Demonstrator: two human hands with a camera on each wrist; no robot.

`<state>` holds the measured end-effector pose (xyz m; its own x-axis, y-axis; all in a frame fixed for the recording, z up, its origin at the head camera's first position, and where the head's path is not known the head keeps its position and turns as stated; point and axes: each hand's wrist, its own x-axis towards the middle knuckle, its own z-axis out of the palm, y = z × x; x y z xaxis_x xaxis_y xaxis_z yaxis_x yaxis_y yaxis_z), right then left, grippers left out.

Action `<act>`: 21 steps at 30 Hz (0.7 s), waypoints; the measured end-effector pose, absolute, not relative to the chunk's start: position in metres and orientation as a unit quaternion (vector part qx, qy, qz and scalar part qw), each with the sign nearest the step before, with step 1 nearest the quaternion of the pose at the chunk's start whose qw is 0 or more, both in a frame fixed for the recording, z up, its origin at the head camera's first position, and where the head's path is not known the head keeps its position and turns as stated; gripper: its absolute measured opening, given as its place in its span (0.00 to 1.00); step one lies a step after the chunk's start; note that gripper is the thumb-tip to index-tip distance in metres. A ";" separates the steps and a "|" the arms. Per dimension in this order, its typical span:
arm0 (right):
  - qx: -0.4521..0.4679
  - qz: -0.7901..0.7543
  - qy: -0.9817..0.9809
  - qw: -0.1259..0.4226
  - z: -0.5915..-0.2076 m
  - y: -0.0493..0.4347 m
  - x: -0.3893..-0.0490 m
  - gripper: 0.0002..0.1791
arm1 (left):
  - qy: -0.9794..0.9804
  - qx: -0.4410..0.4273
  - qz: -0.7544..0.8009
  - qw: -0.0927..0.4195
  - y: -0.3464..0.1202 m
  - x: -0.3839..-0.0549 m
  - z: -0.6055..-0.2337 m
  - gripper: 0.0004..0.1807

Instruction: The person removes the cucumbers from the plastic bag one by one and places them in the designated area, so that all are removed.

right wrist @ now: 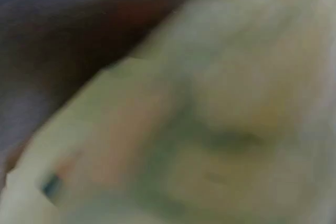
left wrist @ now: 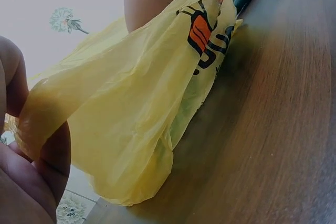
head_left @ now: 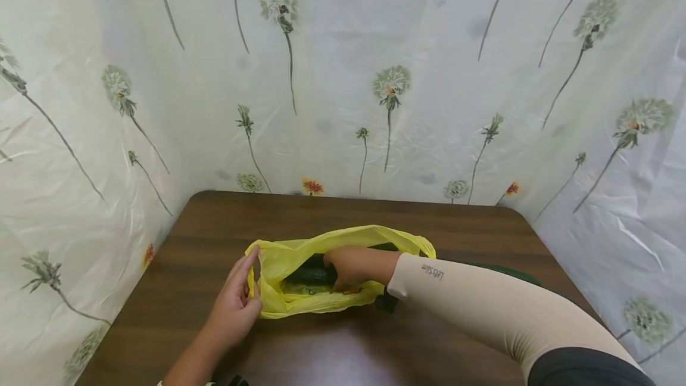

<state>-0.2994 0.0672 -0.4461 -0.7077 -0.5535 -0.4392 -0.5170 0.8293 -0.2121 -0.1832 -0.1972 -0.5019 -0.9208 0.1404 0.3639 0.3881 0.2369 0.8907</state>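
Note:
A yellow plastic bag [head_left: 332, 302] lies on the table with its mouth held wide. At its left corner my left hand [head_left: 238, 296] pinches the rim between thumb and fingers; the left wrist view shows the thin film stretched from that grip. My right hand [head_left: 354, 267] reaches inside the bag, its thumb and fingers around a dark green, glossy vegetable [head_left: 308, 273]. Part of that vegetable is hidden beneath the hand and the bag's folds. An orange and black print [left wrist: 200, 34] shows on the bag's outside. The right wrist view is badly blurred.
The brown wooden table [head_left: 214, 225] has rounded far corners. Behind the right forearm, a long dark green thing [head_left: 509, 271] lies right of the bag, partly covered by the sleeve [head_left: 471, 290]. Pale sheeting with dandelion prints [head_left: 343, 153] surrounds the table on three sides.

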 end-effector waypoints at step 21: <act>-0.358 -0.067 0.892 0.269 -0.463 0.078 -0.308 0.28 | -0.789 -0.165 -0.582 0.105 -0.198 -0.185 -0.503 0.53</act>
